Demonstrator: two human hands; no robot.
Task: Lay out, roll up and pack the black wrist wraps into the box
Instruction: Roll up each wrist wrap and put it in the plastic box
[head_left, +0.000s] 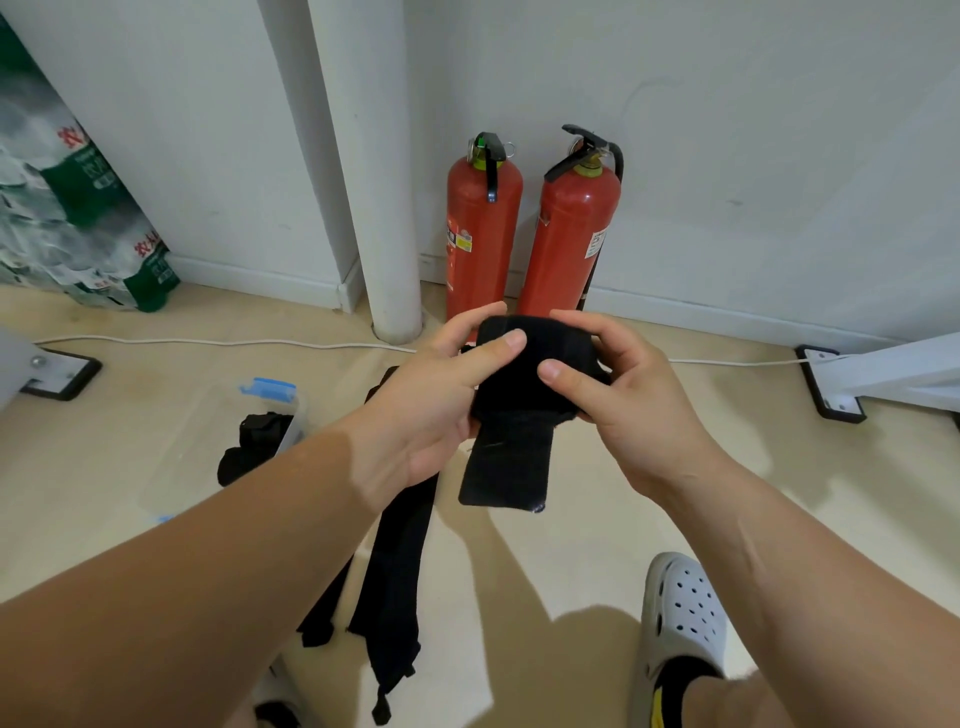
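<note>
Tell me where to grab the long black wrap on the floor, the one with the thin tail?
Take the floor wrap by its near end, just above the thin tail, pinching down from above across its width. It lies flat and stretched out, so a top pinch looks easiest. Its far end is hidden behind the left hand.

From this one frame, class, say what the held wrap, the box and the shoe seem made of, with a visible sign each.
Wrap: matte black fabric, probably elastic; it bends softly and its tail hangs down. Box: clear plastic with see-through walls and a blue clip. Shoe: white moulded foam or rubber, likely; smooth, with punched holes.
</note>
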